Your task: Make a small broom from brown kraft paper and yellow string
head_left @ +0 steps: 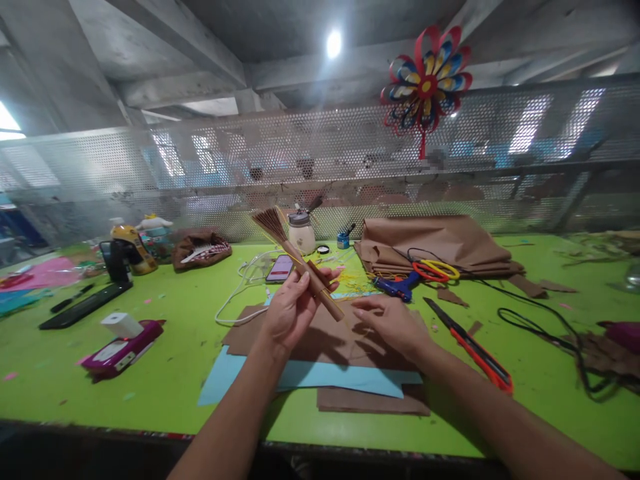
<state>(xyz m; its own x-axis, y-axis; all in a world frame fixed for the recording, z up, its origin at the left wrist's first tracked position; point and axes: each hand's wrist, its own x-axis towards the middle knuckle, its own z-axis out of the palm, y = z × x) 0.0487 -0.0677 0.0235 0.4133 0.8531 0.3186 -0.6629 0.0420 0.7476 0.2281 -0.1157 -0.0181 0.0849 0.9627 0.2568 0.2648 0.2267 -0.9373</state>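
Observation:
My left hand [295, 307] is closed around a small broom-like bundle of brown paper [325, 296], held tilted above the table. Its finely cut, fringed end fans out to the upper left, and a rolled tube forms the lower right end. A thin yellow string [273, 238] runs along the bundle. Just right of the tube's end, my right hand [385, 320] has its fingers curled in a pinch, with a faint yellow strand by the fingertips. Below both hands lie brown paper sheets [250, 337] over light blue paper [345, 379].
To the right lie a utility knife [475, 350], scissors [435, 270] and a blue glue gun [400, 287] with its cable. Folded brown paper [435, 240] rests behind. A phone [280, 268], a jar [302, 233] and a purple power strip [123, 348] stand on the green table [165, 387].

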